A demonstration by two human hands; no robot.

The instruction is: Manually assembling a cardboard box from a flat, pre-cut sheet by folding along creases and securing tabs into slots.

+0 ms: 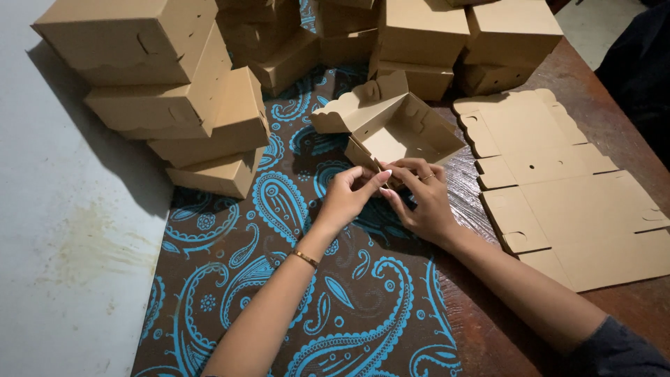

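Kraft-brown takeaway box [399, 129], half-assembled, near corner pinched by left hand [347, 197] and right hand [423, 202]; finished boxes [167, 84] stacked behind, flat blanks [558, 188] unfolded on worktop [628, 139].

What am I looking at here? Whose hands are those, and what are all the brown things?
This is one picture from a camera worn on a person's head, looking down, so you see that person's own two arms reaching forward. The left hand and the right hand meet at the near edge of a half-folded brown cardboard box, pinching its front wall with the fingertips. The box is open and its scalloped lid stands up behind. It sits on a dark cloth with blue swirly patterns that covers part of a wooden table. To the right lies a stack of flat, unfolded box sheets. Behind and to the left are piles of finished closed boxes.
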